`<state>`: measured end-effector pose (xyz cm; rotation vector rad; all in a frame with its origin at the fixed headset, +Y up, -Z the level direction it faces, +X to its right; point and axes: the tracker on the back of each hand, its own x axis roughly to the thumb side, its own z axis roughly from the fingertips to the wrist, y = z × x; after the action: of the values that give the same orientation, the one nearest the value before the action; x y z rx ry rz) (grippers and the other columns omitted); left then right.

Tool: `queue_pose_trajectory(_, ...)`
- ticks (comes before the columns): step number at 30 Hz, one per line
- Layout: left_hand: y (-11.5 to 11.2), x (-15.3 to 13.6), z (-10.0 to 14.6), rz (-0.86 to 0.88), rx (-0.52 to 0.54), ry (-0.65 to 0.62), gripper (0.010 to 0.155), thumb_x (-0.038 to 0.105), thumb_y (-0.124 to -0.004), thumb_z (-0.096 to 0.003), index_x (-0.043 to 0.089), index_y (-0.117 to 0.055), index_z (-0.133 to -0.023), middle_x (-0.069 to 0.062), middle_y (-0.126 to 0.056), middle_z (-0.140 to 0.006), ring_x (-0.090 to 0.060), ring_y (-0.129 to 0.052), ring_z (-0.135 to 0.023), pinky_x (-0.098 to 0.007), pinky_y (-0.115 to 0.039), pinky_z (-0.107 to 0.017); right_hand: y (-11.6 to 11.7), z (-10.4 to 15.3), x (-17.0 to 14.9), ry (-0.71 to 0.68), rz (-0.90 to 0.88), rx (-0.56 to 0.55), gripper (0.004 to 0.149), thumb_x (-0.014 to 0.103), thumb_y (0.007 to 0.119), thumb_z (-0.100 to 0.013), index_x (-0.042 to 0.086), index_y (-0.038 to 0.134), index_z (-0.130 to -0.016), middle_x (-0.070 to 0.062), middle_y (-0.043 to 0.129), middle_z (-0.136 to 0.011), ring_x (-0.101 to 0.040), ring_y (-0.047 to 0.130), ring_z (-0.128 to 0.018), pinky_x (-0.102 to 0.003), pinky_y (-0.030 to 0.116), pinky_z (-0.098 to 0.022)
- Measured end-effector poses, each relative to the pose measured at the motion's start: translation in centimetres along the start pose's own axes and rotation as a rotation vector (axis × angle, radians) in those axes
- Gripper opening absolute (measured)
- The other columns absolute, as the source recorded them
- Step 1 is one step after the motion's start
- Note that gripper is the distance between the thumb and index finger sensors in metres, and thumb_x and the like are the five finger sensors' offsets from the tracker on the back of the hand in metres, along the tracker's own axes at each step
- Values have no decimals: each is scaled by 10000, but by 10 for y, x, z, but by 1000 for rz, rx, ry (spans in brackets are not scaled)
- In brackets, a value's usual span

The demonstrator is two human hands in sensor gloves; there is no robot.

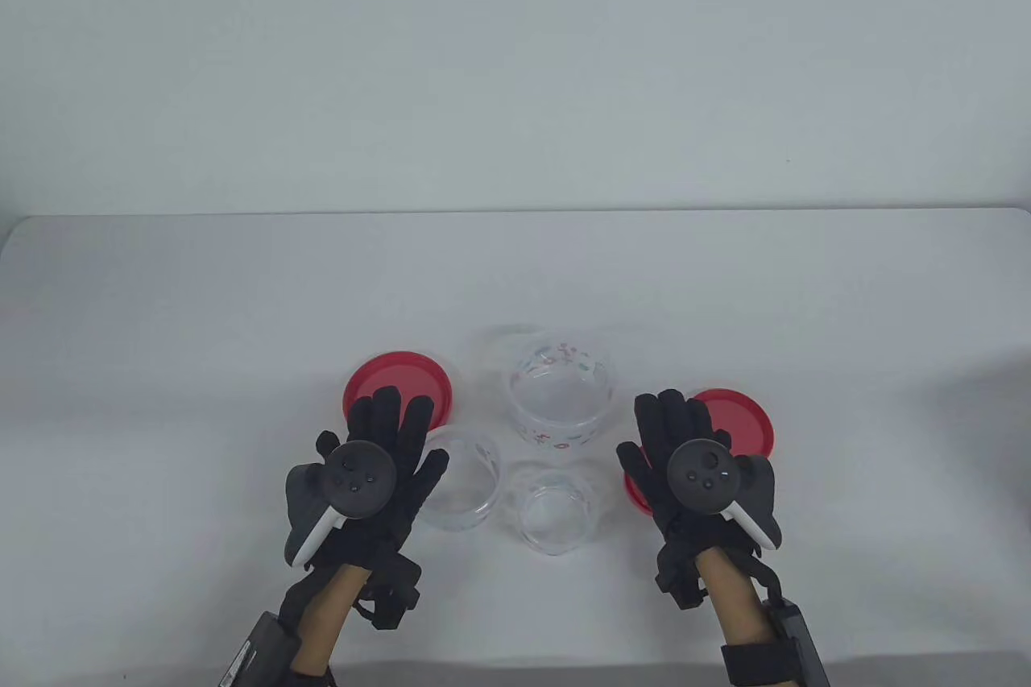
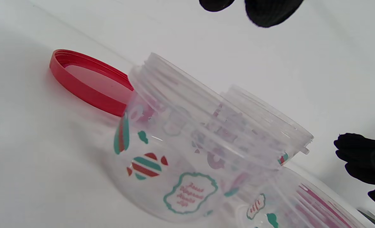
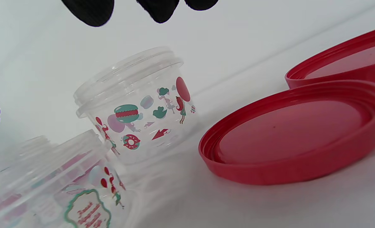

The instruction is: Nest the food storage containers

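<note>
Containers stand open at the table's six o'clock: left hand (image 1: pixel 362 469) hovers flat, empty, over a red lid (image 1: pixel 398 389); medium container (image 1: pixel 463 479), small container (image 1: pixel 554 508), large container (image 1: pixel 560 395) at twelve; right hand (image 1: pixel 693 469) spread, empty, above two lids (image 1: pixel 745 417).

Clear glossy plastic containers (image 2: pixel 174 148) carry printed pictures; the red plastic lids (image 3: pixel 295 133) shine smoothly; black knitted cloth gloves (image 1: pixel 378 469) look matt; the white worktop (image 1: pixel 161 365) is matt.
</note>
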<state>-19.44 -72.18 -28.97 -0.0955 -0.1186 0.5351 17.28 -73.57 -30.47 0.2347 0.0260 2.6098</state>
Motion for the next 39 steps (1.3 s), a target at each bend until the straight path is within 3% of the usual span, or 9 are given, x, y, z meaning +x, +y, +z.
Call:
queue_pose_trajectory(28,0,2,1,2,-24,5,685,567,-493,-640,392,-186,-1227,-13,-26,-1292,-364,-3,-1171,-650,2,-735,1,-1,0,19,-37,21,679,462,552,-633,79,347,-1155,-227,240,-1169,-515,221,-1006,-713,271,-618)
queue_pose_trajectory(34,0,3,1,2,-31,7,691,566,-492,-641,382,-179,-1229,-21,-25,-1291,-367,-5,-1170,-650,1,-735,0,1,8,-6,-57,26,660,457,547,-634,40,425,-1131,-270,390,-1138,-525,401,-971,-668,423,-633)
queue_pose_trajectory(39,0,3,1,5,-35,10,693,565,-492,-641,379,-175,-1229,-39,-26,-1290,-380,-8,-1165,-650,-2,-736,9,2,20,-52,-48,114,632,446,543,-636,31,487,-1110,-259,580,-1071,-504,597,-895,-620,573,-591)
